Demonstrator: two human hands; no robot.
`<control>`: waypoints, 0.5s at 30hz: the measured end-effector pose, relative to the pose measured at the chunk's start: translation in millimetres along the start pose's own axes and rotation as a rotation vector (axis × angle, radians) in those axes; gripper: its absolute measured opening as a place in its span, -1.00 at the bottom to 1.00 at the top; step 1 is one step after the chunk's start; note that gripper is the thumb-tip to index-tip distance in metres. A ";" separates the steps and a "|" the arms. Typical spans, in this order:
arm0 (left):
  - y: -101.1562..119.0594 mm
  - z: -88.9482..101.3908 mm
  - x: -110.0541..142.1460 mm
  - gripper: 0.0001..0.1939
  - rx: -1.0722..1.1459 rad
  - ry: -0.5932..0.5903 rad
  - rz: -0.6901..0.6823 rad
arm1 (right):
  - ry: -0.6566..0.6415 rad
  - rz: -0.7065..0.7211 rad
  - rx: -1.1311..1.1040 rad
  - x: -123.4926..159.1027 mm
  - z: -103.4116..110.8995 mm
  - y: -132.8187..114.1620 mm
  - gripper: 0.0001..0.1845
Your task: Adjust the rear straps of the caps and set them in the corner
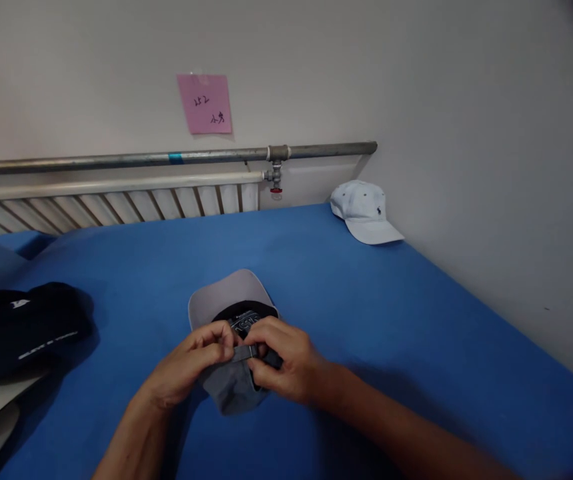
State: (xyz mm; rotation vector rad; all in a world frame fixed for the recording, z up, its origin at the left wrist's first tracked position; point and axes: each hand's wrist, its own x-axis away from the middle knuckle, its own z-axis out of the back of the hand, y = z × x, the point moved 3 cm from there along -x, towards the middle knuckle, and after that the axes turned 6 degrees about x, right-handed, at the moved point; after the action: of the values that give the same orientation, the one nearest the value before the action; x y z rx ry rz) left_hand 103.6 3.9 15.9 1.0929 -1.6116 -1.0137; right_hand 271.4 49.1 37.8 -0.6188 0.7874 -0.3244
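Note:
A grey baseball cap (233,293) is between my hands above the blue surface, its brim pointing away from me and its dark inside partly showing. My left hand (191,360) pinches the strap at the back of the cap, left of a small metal buckle (253,351). From the right, my right hand (286,360) grips the same strap close to the buckle, fingers closed. The strap's end is partly hidden by my fingers.
A white cap (366,210) rests at the far right corner by the wall. Dark caps (26,327) lie at the left on the blue cover (366,300). Behind are a radiator (141,203), a metal pipe (116,161) with a red-handled valve (276,191), and a pink note (205,104).

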 end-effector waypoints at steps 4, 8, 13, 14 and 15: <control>-1.3 -1.4 2.2 -0.75 -0.004 -0.058 0.042 | -0.018 0.071 0.021 1.1 -3.1 -3.4 -0.79; -0.7 -5.9 2.1 -0.76 0.048 -0.088 0.038 | -0.050 0.041 0.048 2.4 -6.6 -2.8 -0.76; -0.9 -5.2 2.1 -0.78 -0.011 -0.078 0.053 | -0.094 -0.047 -0.073 -1.0 -0.4 -4.0 -0.69; -1.1 -3.7 2.6 -0.77 -0.012 -0.069 0.061 | -0.107 -0.117 -0.139 -1.9 1.9 -2.4 -0.66; -0.9 -2.4 3.4 -0.76 -0.001 -0.064 0.064 | -0.117 -0.204 -0.217 -2.4 3.9 0.0 -0.64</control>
State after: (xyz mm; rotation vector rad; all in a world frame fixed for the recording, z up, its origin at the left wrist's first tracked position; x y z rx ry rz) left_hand 105.4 0.1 16.5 1.0113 -1.6863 -1.0156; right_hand 272.6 51.8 41.3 -0.9176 0.6532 -0.3879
